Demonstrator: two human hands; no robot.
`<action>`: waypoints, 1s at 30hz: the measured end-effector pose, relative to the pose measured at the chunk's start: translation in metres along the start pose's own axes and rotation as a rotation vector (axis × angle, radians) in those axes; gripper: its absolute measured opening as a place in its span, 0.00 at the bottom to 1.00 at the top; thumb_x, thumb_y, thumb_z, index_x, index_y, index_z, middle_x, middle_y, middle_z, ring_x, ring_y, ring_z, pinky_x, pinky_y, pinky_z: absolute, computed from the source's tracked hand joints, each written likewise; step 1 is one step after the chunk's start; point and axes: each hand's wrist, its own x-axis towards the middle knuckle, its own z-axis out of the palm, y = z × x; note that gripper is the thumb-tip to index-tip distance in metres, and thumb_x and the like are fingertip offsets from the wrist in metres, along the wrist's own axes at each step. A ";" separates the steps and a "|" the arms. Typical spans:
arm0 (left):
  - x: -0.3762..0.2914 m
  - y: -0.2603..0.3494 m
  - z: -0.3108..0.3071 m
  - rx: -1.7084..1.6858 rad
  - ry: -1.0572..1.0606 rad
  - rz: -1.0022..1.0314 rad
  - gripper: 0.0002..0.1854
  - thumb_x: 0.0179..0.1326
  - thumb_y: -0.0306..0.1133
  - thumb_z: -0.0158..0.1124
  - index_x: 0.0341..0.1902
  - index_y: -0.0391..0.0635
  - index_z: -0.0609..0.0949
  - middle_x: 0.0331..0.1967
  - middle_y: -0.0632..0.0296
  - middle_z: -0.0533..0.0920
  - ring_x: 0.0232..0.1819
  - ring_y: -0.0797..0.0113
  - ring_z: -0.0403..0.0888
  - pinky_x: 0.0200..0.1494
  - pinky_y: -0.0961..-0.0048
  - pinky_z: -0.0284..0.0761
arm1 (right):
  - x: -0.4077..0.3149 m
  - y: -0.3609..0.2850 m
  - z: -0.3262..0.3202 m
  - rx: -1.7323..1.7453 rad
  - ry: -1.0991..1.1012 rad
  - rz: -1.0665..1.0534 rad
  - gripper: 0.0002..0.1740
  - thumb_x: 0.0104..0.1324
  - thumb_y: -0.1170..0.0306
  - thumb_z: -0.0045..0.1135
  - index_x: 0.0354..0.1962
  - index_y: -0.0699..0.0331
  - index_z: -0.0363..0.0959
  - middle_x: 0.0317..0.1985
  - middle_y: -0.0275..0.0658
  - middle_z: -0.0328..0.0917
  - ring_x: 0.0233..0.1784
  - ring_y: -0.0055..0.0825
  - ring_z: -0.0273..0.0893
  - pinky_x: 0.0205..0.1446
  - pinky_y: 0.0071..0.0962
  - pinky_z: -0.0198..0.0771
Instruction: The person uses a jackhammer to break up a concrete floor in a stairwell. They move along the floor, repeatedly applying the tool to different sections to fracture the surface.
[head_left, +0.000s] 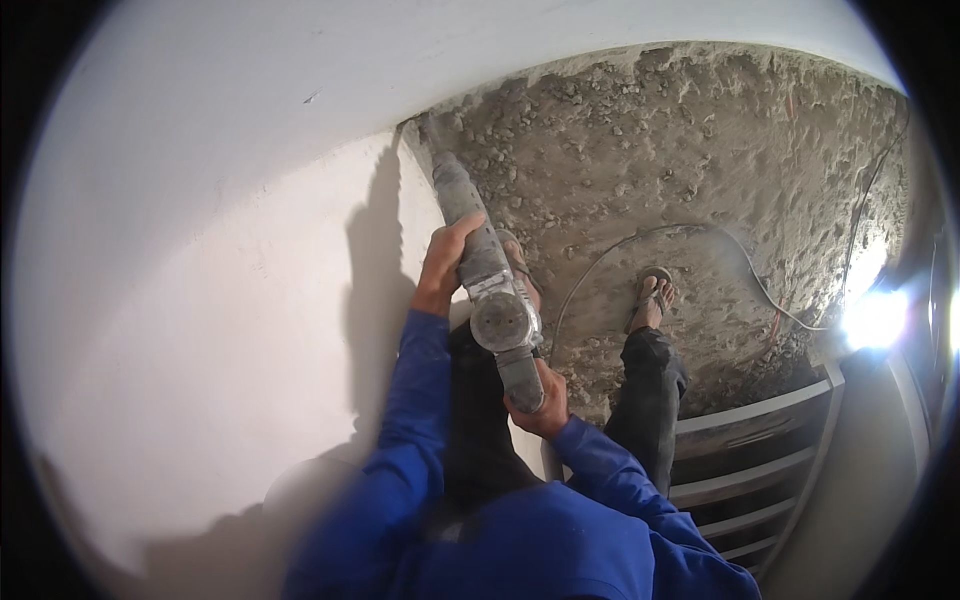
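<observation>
A dusty electric demolition hammer (480, 247) slants away from me, its front end towards the corner where the wall meets the rough floor. My left hand (448, 255) grips its barrel from the left side. Around the rear handle (521, 382) my right hand (546, 405) is closed. The tip at the front is blurred by dust, so I cannot tell whether it touches the floor. Broken rubble (495, 161) lies beside the front end. Part of my left foot shows under the tool.
A smooth white wall (225, 300) stands close on my left. A cable (637, 236) loops over the broken floor (600, 165) near my sandalled right foot (651, 300). At right are a bright lamp (874, 319) and a slatted frame (757, 409).
</observation>
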 end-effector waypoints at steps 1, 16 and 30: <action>0.000 0.003 0.000 0.014 0.001 0.024 0.19 0.63 0.42 0.67 0.45 0.35 0.81 0.34 0.58 0.83 0.31 0.66 0.83 0.35 0.68 0.80 | 0.003 -0.006 -0.002 0.015 0.009 0.016 0.19 0.48 0.73 0.70 0.39 0.65 0.74 0.31 0.46 0.80 0.34 0.48 0.82 0.38 0.39 0.76; 0.044 0.059 0.011 -0.122 -0.168 0.043 0.16 0.64 0.41 0.65 0.48 0.42 0.82 0.40 0.56 0.84 0.40 0.60 0.84 0.47 0.66 0.81 | 0.087 -0.116 -0.047 -0.036 0.071 0.128 0.17 0.53 0.72 0.65 0.41 0.69 0.76 0.31 0.52 0.82 0.37 0.49 0.84 0.43 0.39 0.76; 0.009 0.036 0.017 -0.213 -0.194 0.097 0.30 0.64 0.55 0.59 0.53 0.37 0.76 0.40 0.47 0.83 0.40 0.52 0.84 0.47 0.56 0.82 | 0.086 -0.109 -0.060 -0.450 -0.193 0.086 0.24 0.50 0.66 0.65 0.44 0.67 0.73 0.33 0.55 0.82 0.40 0.57 0.81 0.44 0.50 0.75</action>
